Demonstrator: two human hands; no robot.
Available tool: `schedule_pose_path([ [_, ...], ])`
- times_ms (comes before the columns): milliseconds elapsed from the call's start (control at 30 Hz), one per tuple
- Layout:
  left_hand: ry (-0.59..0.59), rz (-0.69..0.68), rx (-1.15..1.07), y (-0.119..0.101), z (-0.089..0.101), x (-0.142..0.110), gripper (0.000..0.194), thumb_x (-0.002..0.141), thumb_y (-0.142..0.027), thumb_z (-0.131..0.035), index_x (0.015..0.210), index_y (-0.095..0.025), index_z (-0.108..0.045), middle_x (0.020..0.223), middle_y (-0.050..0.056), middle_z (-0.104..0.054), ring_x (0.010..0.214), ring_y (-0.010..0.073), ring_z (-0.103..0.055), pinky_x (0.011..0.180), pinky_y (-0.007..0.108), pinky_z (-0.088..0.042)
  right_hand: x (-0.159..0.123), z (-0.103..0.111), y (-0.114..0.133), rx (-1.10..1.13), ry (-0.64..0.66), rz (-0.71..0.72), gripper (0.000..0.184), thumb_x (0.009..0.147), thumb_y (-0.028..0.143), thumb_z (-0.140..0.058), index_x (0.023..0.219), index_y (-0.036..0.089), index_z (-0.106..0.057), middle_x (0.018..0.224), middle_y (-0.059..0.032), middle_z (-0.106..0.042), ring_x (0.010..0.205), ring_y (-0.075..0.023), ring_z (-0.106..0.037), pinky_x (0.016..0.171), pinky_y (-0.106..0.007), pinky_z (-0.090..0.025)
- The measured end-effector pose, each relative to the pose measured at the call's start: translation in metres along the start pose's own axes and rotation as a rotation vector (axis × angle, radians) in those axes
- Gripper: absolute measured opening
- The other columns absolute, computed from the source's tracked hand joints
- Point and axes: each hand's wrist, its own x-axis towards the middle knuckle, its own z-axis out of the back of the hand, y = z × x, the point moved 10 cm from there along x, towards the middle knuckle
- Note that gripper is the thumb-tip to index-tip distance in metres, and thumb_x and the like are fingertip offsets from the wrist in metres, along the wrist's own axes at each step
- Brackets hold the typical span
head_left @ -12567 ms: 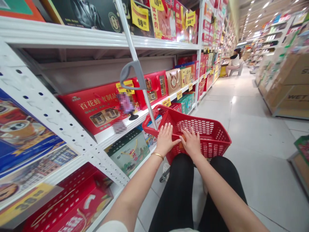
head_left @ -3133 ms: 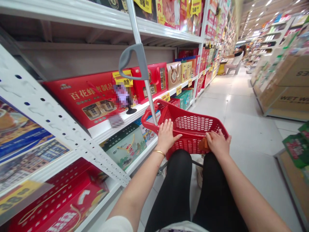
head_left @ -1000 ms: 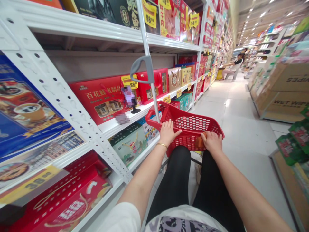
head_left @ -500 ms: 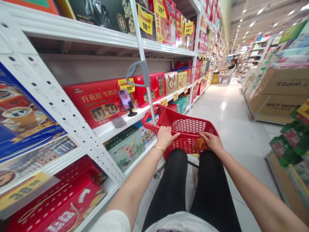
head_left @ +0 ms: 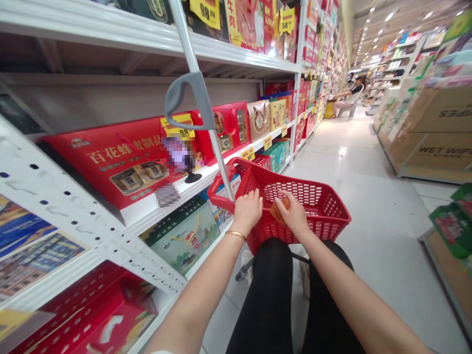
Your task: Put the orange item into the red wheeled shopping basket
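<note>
A red plastic shopping basket (head_left: 328, 209) with a perforated wall stands in front of my knees, its long pole and grey handle (head_left: 206, 101) leaning up to the left. My left hand (head_left: 248, 211) is closed over the near rim toward the basket's left end. Close beside it, my right hand (head_left: 295, 216) is closed around a crumpled orange-brown cloth (head_left: 277, 211), at the same rim. Part of the cloth is hidden by the fingers. The mesh inside the basket shows through its open top.
White metal shelving (head_left: 158, 263) with gift boxes lines the left side. On its middle ledge stand a red box (head_left: 92, 162) and a small black stand (head_left: 192, 178). Cartons (head_left: 440, 152) line the aisle's right side. Farther down, a person (head_left: 352, 93) sits on a chair.
My right hand has slid left along the rim with the cloth, closer to my left hand. The basket has turned slightly, and the view has shifted nearer the shelves.
</note>
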Motion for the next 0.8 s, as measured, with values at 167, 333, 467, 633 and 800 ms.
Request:
schedule_pose_path([
  [167,-0.037,0.008,0.011,0.0,-0.003,-0.001,0.048,0.113,-0.036,-0.04,0.152,-0.015,-0.058,0.128,0.015,-0.075,0.108,0.0263,-0.073,0.092,0.039,-0.053,-0.019,-0.023,0.007,-0.221,0.08,0.198,0.043,0.1,0.062,-0.061,0.099,0.023,-0.077,0.113,-0.0149,-0.075,0.109,-0.0317,-0.069,0.1,-0.047,-0.055],
  [333,-0.045,-0.012,-0.013,-0.002,-0.007,0.0,0.046,0.111,-0.036,-0.046,0.148,-0.014,-0.062,0.116,0.013,-0.077,0.102,0.0258,-0.073,0.088,0.04,-0.053,-0.021,-0.028,-0.009,-0.268,0.169,0.153,0.053,0.095,0.072,-0.063,0.117,0.024,-0.071,0.124,-0.0144,-0.077,0.105,-0.033,-0.076,0.086,-0.044,-0.062],
  [467,-0.059,-0.002,-0.037,-0.002,-0.007,0.0,0.043,0.111,-0.036,-0.048,0.143,-0.014,-0.065,0.111,0.012,-0.078,0.1,0.0259,-0.073,0.088,0.042,-0.053,-0.021,-0.027,-0.03,-0.326,0.171,0.018,0.071,0.094,0.073,-0.061,0.147,0.025,-0.06,0.094,-0.0088,-0.081,0.073,-0.0309,-0.077,0.062,-0.04,-0.059],
  [633,-0.044,0.019,-0.055,-0.002,-0.007,0.001,0.044,0.111,-0.038,-0.048,0.142,-0.014,-0.067,0.11,0.013,-0.079,0.099,0.0271,-0.074,0.089,0.044,-0.053,-0.023,-0.022,-0.017,-0.175,0.135,0.132,0.048,0.096,0.068,-0.063,0.112,0.025,-0.073,0.133,-0.0188,-0.071,0.124,-0.039,-0.069,0.104,-0.056,-0.058],
  [800,-0.041,0.027,-0.039,-0.003,-0.01,0.002,0.043,0.112,-0.034,-0.045,0.143,-0.015,-0.067,0.109,0.013,-0.079,0.1,0.0262,-0.074,0.09,0.042,-0.053,-0.03,-0.013,-0.025,-0.007,0.06,-0.017,0.037,0.093,0.062,-0.071,0.103,0.028,-0.062,0.13,-0.0156,-0.071,0.119,-0.0357,-0.07,0.102,-0.054,-0.059],
])
